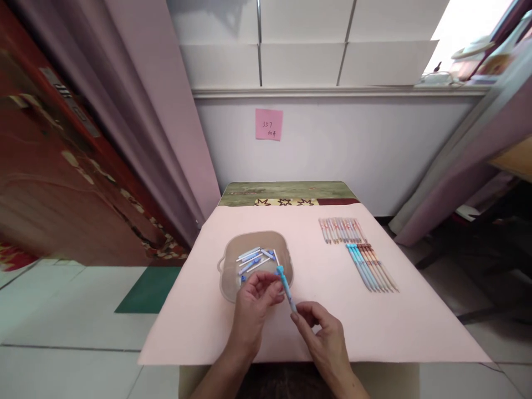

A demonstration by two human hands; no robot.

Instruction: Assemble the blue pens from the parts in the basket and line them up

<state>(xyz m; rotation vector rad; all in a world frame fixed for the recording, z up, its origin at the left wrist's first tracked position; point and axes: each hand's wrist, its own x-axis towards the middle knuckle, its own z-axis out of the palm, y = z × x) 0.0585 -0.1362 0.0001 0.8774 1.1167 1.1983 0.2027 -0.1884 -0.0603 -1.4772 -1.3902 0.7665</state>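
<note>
A light blue pen (286, 288) slants over the near right edge of the grey-brown tray, its bright blue top up. My right hand (326, 335) pinches the pen's lower end between thumb and fingers. My left hand (257, 302) has its thumb and fingers curled together beside the pen's blue top; what lies between those fingertips, if anything, is hidden. In the tray (230, 244) lie several blue pen parts (251, 257) and thin white sticks (258, 265). Part of the tray is covered by my left hand.
On the right of the pink-covered table (199, 310) lies a row of pens with blue and brown tops (369, 269). Behind it is a row of pale patterned pens (343, 230). A pink note (269, 124) is stuck to the wall beyond.
</note>
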